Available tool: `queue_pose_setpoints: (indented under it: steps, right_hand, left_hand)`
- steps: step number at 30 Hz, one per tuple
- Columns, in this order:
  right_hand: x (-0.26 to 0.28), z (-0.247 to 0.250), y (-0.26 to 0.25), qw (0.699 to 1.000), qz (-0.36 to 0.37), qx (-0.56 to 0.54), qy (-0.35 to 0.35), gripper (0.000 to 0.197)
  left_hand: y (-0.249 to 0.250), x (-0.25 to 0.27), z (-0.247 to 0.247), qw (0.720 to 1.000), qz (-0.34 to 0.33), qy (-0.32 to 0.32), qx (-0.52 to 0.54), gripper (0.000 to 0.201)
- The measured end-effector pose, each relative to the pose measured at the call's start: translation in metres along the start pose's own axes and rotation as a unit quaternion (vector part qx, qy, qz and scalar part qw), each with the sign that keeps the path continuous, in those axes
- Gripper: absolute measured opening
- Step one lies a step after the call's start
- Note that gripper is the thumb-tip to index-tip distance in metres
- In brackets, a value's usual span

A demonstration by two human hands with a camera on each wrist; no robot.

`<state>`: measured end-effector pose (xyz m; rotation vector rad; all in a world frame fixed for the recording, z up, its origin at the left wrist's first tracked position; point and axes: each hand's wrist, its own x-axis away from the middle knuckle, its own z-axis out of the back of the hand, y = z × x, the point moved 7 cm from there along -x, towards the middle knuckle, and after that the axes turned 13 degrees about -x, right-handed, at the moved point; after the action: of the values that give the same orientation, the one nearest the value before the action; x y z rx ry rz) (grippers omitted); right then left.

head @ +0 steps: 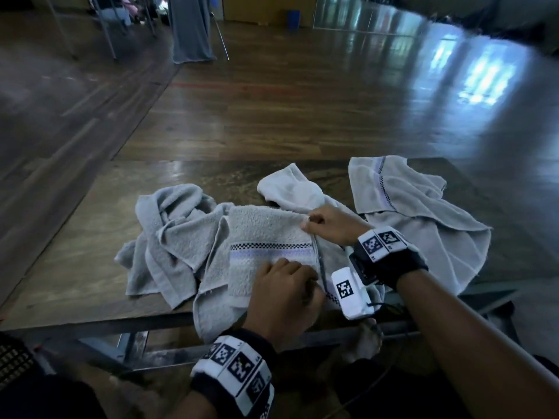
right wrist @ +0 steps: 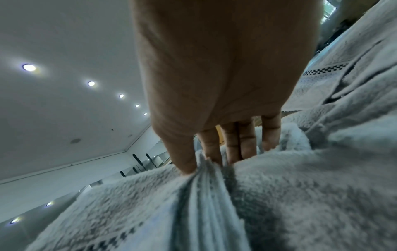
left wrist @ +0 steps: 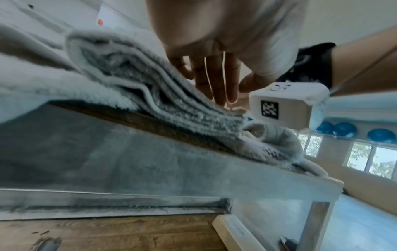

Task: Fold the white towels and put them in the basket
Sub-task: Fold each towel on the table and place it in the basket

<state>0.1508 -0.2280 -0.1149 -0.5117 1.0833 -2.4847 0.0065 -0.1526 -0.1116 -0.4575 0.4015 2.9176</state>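
Note:
Several white towels lie on a wooden table [head: 90,252]. The middle towel [head: 266,234], with a checkered band, is partly folded. My left hand [head: 284,288] rests on its near right corner; in the left wrist view its straight fingers [left wrist: 219,84] press on the stacked towel layers [left wrist: 133,81], thumb apart. My right hand [head: 326,225] pinches the far right corner; the right wrist view shows thumb and forefinger [right wrist: 199,166] gripping a fold of the towel [right wrist: 279,195]. No basket shows in any view.
A crumpled towel [head: 172,234] lies to the left, another [head: 417,213] spreads to the right, and a third [head: 290,186] sits behind my right hand. The table's metal front edge [head: 121,325] is close to me. Open wooden floor lies beyond.

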Motion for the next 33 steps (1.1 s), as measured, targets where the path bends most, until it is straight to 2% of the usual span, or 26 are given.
queue_pose_setpoints:
  steps: [3,6,8,11,13,15,19,23,25,28,30,33]
  right_hand:
    - [0.011,0.008,-0.005,0.999,0.004,-0.027,0.041,0.022]
    - [0.026,0.017,-0.022,0.994,0.046,-0.060,0.079,0.016]
    - [0.038,0.023,-0.042,0.990,0.083,-0.059,0.099,0.013]
    - [0.058,0.025,-0.080,0.982,0.147,-0.050,0.107,0.011]
    - [0.073,0.027,-0.109,0.975,0.189,-0.036,0.113,0.012]
    - [0.088,0.028,-0.139,0.966,0.230,-0.022,0.120,0.012]
    - [0.106,0.031,-0.177,0.955,0.271,-0.031,0.119,0.014]
    - [0.101,0.022,-0.161,0.986,0.159,0.041,0.038,0.044]
    - [0.099,0.016,-0.146,0.991,0.118,0.057,0.028,0.037]
    - [0.096,0.005,-0.136,0.990,0.128,-0.060,0.005,0.020]
    - [0.093,-0.002,-0.132,0.974,0.139,-0.177,-0.004,0.015]
    - [0.083,-0.014,-0.123,0.943,0.121,-0.309,0.010,0.028]
  left_hand:
    - [-0.022,-0.009,0.024,0.998,0.028,0.048,0.004,0.021]
    - [-0.051,-0.021,0.052,0.995,0.071,0.076,0.000,0.032]
    - [-0.067,-0.029,0.066,0.996,0.078,0.051,-0.009,0.047]
    - [-0.080,-0.042,0.090,0.999,0.043,0.007,-0.021,0.067]
    - [-0.082,-0.046,0.110,1.000,0.020,-0.022,-0.009,0.073]
    - [-0.081,-0.046,0.131,0.999,-0.010,-0.030,0.013,0.066]
    - [-0.075,-0.036,0.162,0.993,-0.055,-0.048,0.092,0.028]
    - [-0.089,-0.024,0.188,0.981,-0.028,0.021,0.192,0.015]
    - [-0.104,-0.018,0.193,0.976,0.000,0.040,0.212,0.004]
    - [-0.125,-0.008,0.189,0.966,0.029,0.031,0.256,0.004]
    - [-0.136,-0.002,0.183,0.958,0.053,0.019,0.280,0.001]
    - [-0.155,0.011,0.167,0.949,0.092,0.004,0.300,0.005]
